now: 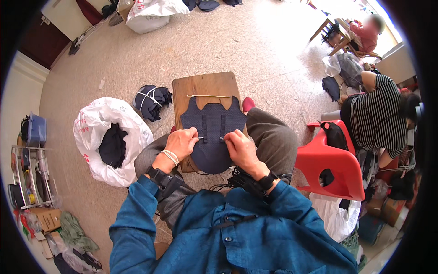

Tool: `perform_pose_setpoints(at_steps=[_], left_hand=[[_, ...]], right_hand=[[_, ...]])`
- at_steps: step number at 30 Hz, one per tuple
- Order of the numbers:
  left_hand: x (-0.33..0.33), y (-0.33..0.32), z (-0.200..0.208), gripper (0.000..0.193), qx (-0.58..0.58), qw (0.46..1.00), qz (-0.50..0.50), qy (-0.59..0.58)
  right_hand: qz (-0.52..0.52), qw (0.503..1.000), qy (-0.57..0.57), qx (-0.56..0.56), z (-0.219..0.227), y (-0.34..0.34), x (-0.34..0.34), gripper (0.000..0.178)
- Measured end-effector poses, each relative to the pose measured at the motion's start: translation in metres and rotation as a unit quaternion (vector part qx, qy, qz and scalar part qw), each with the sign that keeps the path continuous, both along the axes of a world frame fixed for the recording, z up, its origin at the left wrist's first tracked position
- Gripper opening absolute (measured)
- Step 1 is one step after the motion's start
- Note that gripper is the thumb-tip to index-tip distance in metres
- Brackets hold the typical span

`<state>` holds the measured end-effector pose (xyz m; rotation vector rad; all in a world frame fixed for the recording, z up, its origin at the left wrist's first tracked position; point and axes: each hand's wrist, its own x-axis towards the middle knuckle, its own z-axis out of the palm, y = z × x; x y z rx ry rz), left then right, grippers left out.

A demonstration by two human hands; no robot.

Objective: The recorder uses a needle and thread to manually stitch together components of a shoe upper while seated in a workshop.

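Observation:
A dark navy fabric piece (213,122), shaped like a small vest with two stitched straps, lies flat on a wooden stool (205,82) between my knees. My left hand (181,142) is closed in a pinch at the left strap, on a thin, light-coloured, rod-like piece (200,137). At the right strap my right hand (241,148) pinches a similar thin light piece (222,138). Whether these are two pieces or the ends of one cannot be made out. Beyond the fabric's top edge a long thin yellowish rod (209,96) rests on the stool.
Left of the stool stands a white sack (109,141) holding dark cloth. A tied dark cloth bundle (153,101) sits behind it on the floor. To my right are a red plastic chair (328,160) and a person in a striped shirt (378,112); another person (365,34) sits farther back.

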<state>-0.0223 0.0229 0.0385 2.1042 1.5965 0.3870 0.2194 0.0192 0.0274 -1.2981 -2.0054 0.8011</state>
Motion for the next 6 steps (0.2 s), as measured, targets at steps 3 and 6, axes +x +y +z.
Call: perform_pose_setpoints(at_steps=[3,6], left_hand=[[0.004,-0.003,0.002,0.013,0.035,0.999,-0.027,0.031],[0.009,-0.003,0.000,0.015,0.065,0.993,-0.058,0.084]], right_hand=[[0.045,0.997,0.021,0.063,-0.001,0.000,-0.012,0.010],[0.130,0.988,0.041,0.076,-0.008,0.007,-0.020,0.010]])
